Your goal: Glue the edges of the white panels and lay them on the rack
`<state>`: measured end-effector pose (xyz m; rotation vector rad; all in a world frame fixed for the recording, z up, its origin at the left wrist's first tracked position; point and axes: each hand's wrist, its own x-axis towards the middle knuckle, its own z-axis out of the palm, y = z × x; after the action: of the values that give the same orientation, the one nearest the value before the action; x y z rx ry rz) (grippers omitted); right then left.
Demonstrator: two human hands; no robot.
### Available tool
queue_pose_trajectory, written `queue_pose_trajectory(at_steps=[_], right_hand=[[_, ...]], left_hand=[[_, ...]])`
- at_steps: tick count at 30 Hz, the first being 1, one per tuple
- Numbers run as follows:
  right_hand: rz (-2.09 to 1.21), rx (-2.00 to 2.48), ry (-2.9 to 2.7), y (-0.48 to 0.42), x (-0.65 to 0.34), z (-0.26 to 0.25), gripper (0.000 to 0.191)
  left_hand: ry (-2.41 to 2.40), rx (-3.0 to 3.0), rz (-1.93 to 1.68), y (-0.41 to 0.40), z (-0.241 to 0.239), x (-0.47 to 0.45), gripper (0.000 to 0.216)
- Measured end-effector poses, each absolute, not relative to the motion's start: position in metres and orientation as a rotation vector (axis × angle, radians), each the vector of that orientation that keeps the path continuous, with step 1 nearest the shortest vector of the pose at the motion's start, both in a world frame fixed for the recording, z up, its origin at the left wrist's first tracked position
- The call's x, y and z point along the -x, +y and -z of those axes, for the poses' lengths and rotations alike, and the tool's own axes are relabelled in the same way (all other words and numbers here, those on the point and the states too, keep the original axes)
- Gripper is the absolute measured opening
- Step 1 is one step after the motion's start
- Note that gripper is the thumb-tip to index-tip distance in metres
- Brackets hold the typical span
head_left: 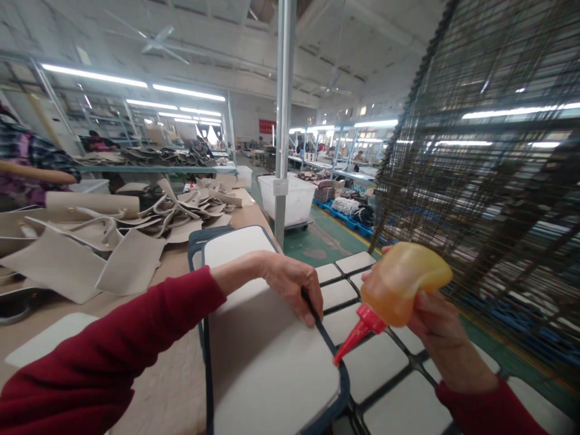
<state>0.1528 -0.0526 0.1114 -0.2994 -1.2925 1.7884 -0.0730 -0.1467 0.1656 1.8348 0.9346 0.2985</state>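
Note:
A white panel with a dark blue rim lies on the workbench in front of me. My left hand, in a red sleeve, rests on its right edge with fingers curled over the rim. In my right hand is a squeezed amber glue bottle, tilted down to the left. Its red nozzle touches the panel's dark rim just below my left fingers.
More white panels lie in rows to the right. Beige cut pieces are heaped on the bench at left, beside another person's arm. A wire mesh rack rises at right; a metal post and a white bin stand behind.

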Motion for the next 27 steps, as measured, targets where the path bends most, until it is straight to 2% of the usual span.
queue_pose_trajectory(at_steps=[8, 13, 18, 27], right_hand=[[-1.683, 0.325, -1.362, -0.049, -0.152, -0.106, 0.061], [-1.566, 0.319, -1.279, -0.050, -0.158, -0.095, 0.059], [-1.441, 0.383, -1.145, -0.055, -0.161, -0.087, 0.057], [-1.371, 0.419, -1.142, -0.060, -0.149, -0.081, 0.065]], left_hand=[[0.964, -1.860, -0.303, -0.148, -0.164, 0.088, 0.030], [1.114, -1.882, -0.395, -0.154, -0.163, 0.101, 0.025], [1.265, -1.814, -0.449, -0.164, -0.162, 0.112, 0.031], [1.413, -1.678, -0.649, -0.186, -0.157, 0.119, 0.023]])
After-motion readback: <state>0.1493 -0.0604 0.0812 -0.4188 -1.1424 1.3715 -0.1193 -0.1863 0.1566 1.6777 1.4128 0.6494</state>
